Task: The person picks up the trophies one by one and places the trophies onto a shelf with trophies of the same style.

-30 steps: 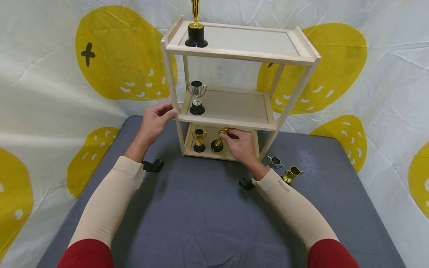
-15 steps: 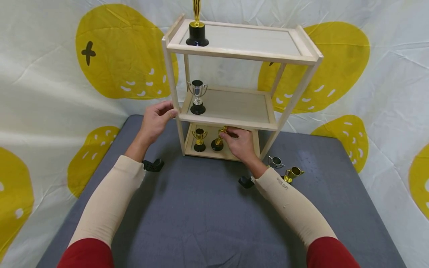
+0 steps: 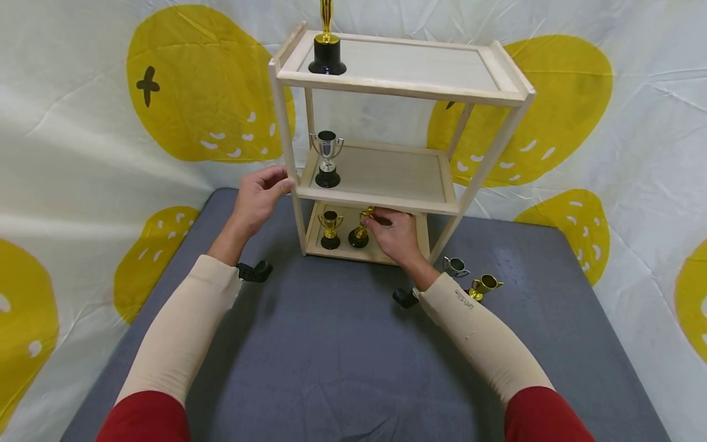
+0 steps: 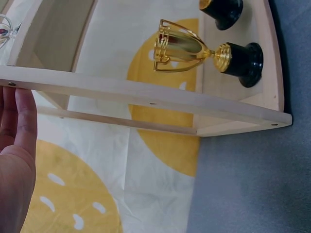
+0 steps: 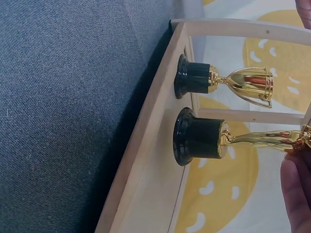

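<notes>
My right hand [image 3: 394, 236] pinches the upper part of a gold figurine trophy [image 5: 265, 140]; its black base stands on the bottom shelf of a light wooden rack [image 3: 381, 199]. A two-handled gold trophy cup [image 3: 330, 228] stands upright to the left of the figurine. At the rack's left front post [image 4: 146, 94], my left hand [image 3: 258, 195] holds on near middle-shelf height, thumb in front. Part of its grip is hidden by the post. On the middle shelf is a silver trophy cup [image 3: 328, 158]. The top shelf bears a tall gold trophy [image 3: 328, 52], cut off by the frame.
A silver trophy cup [image 3: 455, 266] and a gold trophy cup [image 3: 486, 285] are on the grey cloth [image 3: 331, 350] right of the rack, partly behind my right forearm. A white curtain [image 3: 657, 141] with yellow prints hangs behind the rack.
The head view has shifted slightly. Both hands keep their places, and the figurine trophy stands in the same spot, its top slightly more upright.
</notes>
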Demonstrator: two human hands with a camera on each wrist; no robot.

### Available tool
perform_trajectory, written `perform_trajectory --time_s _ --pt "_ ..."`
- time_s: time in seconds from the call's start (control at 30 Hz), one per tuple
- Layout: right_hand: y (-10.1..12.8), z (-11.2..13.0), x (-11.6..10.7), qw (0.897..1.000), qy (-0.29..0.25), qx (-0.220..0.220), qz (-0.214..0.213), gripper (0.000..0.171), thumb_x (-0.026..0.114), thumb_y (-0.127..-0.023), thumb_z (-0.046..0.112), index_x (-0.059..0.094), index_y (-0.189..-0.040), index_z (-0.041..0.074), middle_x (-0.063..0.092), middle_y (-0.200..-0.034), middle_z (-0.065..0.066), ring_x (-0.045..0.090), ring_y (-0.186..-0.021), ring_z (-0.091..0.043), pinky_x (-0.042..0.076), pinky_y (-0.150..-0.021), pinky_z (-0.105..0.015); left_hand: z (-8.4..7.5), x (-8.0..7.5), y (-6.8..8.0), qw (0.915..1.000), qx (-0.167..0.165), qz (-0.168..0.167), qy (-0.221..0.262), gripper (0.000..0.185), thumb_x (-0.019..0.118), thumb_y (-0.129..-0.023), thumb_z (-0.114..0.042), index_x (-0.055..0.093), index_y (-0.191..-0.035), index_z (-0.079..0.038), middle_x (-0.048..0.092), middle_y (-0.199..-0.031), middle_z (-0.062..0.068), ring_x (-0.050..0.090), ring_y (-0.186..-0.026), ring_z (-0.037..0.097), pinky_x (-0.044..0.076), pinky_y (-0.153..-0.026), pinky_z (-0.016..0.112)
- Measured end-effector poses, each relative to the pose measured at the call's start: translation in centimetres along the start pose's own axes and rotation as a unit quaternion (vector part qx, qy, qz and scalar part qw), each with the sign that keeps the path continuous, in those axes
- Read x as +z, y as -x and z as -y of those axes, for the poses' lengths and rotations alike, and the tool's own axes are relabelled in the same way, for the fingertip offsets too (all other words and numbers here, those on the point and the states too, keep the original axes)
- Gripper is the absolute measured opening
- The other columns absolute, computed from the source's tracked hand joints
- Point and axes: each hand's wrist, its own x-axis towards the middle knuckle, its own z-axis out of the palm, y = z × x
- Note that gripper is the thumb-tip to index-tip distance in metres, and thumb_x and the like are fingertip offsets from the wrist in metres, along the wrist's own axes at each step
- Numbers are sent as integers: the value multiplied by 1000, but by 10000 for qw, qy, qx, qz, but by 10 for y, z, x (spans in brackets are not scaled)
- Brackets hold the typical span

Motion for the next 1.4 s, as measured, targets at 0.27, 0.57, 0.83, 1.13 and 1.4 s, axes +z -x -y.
perform_trajectory --time_s 0.27,0.57,0.83,1.13,1.4 --pt "-1 -1 2 9999 127 -83 19 12 83 -90 21 84 -88 9 80 -85 -8 69 -71 -22 52 -68 -36 1 -1 0 10000 -16 -22 -63 34 67 -101 -9 67 -128 11 71 -96 -21 65 -93 3 54 -84 17" --pt "-4 -3 7 9997 -40 23 226 13 82 -91 19 84 -93 6 80 -91 -12 71 -79 -26 56 -74 -40 0 -1 0 10000 -24 -20 -57 34 68 -101 -10 67 -129 10 71 -98 -20 65 -94 4 54 -85 17" --pt "-7 -4 10 9989 -263 103 370 14 80 -92 15 84 -99 3 80 -96 -16 75 -88 -30 60 -80 -46 1 -1 -1 10000 15 -16 -19 34 67 -101 -9 67 -128 12 71 -97 -20 65 -92 4 54 -84 17" --pt "-10 -6 12 9984 -286 38 483 20 79 -93 11 81 -110 1 76 -109 -21 75 -97 -35 61 -87 -50 1 -1 -1 10000 18 -24 -15 33 68 -101 -8 68 -128 10 71 -97 -19 65 -92 4 55 -84 17" --pt "-12 -9 14 9979 -291 -47 573 23 78 -94 11 80 -115 2 75 -112 -21 75 -99 -35 62 -86 -50 0 0 -1 9999 96 -25 26 34 68 -100 -6 66 -128 13 71 -97 -20 65 -92 3 55 -84 17"
